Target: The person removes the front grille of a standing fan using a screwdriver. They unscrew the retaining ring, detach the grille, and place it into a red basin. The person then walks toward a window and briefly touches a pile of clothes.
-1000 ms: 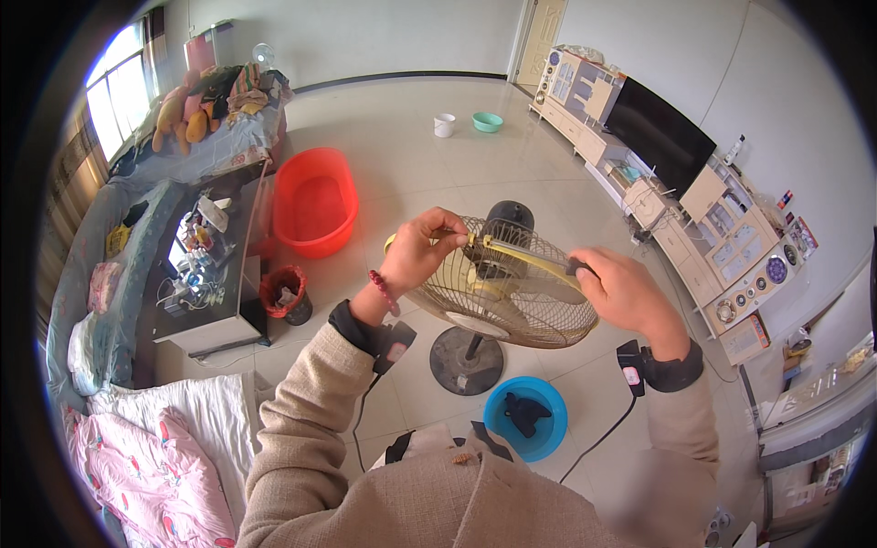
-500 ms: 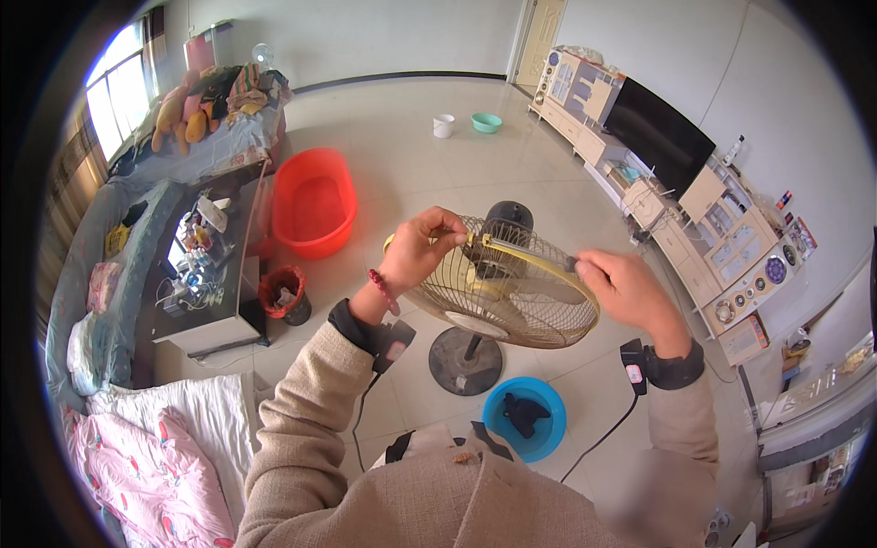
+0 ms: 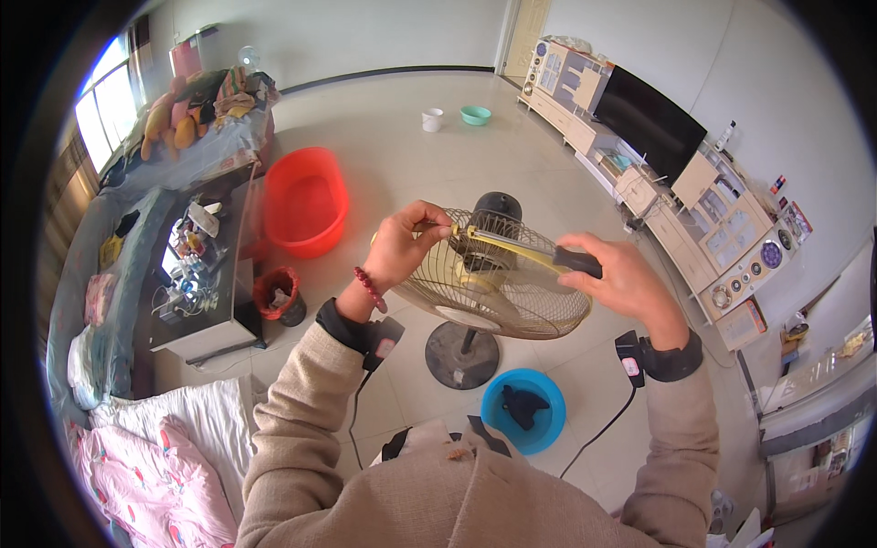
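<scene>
In front of me stands a pedestal fan (image 3: 493,274) with a wire guard, a yellow rim and a round dark base (image 3: 463,356). My left hand (image 3: 404,245), wearing a red bead bracelet at the wrist, pinches the yellow rim at its top, beside a small gap in the band. In my right hand (image 3: 621,279) is a screwdriver (image 3: 579,262), held by its dark handle with thumb and fingers. Its metal shaft points left along the rim, and the tip is near the gap by my left fingertips. Whether the tip touches a screw is too small to tell.
A blue basin (image 3: 539,429) with a dark cloth sits near the fan base. Leftward are a red tub (image 3: 311,233), a lined bin (image 3: 283,310) and a cluttered dark table (image 3: 219,310). A TV cabinet (image 3: 671,233) lines the right wall. Dark cables hang from both wrists.
The right hand has shifted slightly left and loosened its fingers, so more of the screwdriver handle shows. My left hand keeps its pinch on the rim. The whole view has shifted slightly.
</scene>
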The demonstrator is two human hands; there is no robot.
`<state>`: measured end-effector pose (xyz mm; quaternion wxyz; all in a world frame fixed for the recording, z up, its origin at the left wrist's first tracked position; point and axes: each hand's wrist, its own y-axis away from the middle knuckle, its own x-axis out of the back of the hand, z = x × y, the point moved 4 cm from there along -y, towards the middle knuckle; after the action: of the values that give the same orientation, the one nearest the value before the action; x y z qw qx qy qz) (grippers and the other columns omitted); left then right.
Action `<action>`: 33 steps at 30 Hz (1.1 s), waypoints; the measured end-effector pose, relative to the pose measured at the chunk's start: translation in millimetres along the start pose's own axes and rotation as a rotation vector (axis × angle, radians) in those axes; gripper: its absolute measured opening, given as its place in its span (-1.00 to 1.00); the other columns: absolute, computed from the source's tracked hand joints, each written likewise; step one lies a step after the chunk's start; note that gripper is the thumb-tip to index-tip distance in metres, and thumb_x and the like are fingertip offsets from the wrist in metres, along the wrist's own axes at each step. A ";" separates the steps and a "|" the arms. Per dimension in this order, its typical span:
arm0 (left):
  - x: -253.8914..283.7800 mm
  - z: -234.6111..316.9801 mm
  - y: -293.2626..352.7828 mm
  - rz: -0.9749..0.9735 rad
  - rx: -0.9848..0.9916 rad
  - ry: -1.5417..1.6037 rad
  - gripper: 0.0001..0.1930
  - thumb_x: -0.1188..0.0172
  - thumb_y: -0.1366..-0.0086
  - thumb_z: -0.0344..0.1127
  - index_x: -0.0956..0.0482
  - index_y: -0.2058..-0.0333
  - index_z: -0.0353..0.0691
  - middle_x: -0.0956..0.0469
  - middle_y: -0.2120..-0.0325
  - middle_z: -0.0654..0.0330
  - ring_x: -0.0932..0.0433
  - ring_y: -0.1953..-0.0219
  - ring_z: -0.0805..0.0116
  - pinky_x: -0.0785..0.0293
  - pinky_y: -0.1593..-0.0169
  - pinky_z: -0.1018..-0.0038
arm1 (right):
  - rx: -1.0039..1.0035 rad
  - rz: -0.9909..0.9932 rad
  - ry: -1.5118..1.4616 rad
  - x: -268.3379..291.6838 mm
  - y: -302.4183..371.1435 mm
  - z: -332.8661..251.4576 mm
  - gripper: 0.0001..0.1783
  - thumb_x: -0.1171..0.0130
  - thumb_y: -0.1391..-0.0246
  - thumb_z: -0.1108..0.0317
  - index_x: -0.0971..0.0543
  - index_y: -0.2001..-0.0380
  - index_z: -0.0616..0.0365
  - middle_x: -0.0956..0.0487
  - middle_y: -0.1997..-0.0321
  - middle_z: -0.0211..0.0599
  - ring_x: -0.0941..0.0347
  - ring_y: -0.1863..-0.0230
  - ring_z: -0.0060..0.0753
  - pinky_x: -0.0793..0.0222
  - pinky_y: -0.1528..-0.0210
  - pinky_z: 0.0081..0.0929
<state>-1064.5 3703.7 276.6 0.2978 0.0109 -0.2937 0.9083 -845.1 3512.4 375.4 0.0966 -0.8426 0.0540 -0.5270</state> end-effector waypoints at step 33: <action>-2.8 2.9 -2.0 0.002 -0.057 0.024 -0.89 -0.25 -0.25 -0.52 -0.54 0.24 -0.31 -0.61 0.32 0.27 -0.58 0.21 0.51 -0.50 0.05 0.55 | 0.086 0.103 0.186 -7.4 1.3 3.9 -0.69 -0.29 -0.01 0.40 -0.48 0.16 0.18 -0.56 0.30 -0.17 -0.52 0.24 -0.08 -0.44 0.23 -0.31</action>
<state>-1061.5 3702.0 279.5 0.3006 -0.0089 -0.3159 0.8999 -844.8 3513.0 366.9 0.1544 -0.7813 0.0834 -0.5990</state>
